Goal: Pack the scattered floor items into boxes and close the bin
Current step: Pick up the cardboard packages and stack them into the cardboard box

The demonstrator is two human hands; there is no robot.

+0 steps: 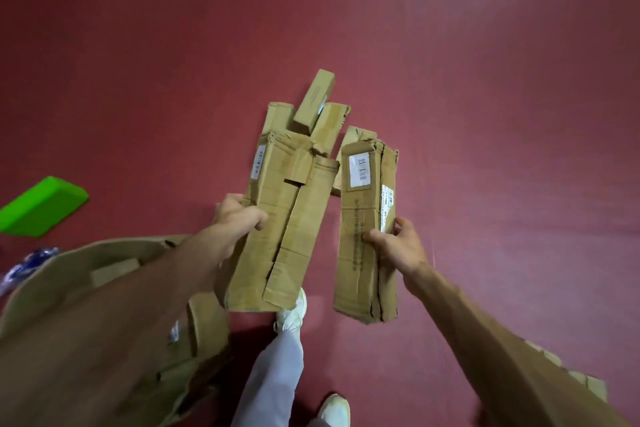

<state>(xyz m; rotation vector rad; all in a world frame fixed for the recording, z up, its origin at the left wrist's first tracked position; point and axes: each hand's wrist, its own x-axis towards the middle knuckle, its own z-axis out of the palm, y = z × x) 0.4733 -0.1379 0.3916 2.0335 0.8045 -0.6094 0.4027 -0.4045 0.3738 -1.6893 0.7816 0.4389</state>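
1. Left grip (239, 218) is clenched round the left edge of a crumpled long box (280, 229), thumb on the top face. The box is lifted off the floor.
2. Right grip (398, 246) pinches the right edge of a flat long box (362, 236), thumb on the face and fingers round the side. This box is lifted too.
3. Both boxes run lengthwise away from the person, near ends towards the feet. They hang side by side with a gap between them.
4. Key relation: the big open carton (41, 288) sits low left, under and beside the left forearm, so the left grip is nearer. The crumpled long box hangs just right of its rim and likely goes in first, with its long axis swung or tipped to fit.
5. More slim boxes (313, 104) lie on the red floor (485, 80) just beyond the held pair, not yet packed.
6. A green block (41, 206) lies on the floor at far left, just beyond the carton. No bin is in view.
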